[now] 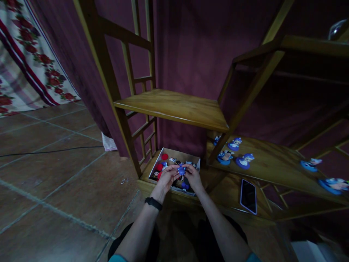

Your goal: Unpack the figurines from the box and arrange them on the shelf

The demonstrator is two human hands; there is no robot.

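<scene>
Between my two hands is a small blue-purple figurine (181, 169), held above an open cardboard box (196, 160). My left hand (168, 176) grips it from the left with thumb and fingers, and a black band circles that wrist. From the other side my right hand (193, 176) pinches it with the fingertips. Inside the box lie several more small figures, among them pieces with red round bases (159, 167) and a purple piece (185, 185). My hands and forearms hide part of the box's contents.
The box sits on the low board of a wooden shelf unit (174, 107). To the right, several figurines on blue and purple bases (244, 161) stand on a higher board. A phone (248, 196) lies below them. A dark cable (54, 151) crosses the tiled floor at left.
</scene>
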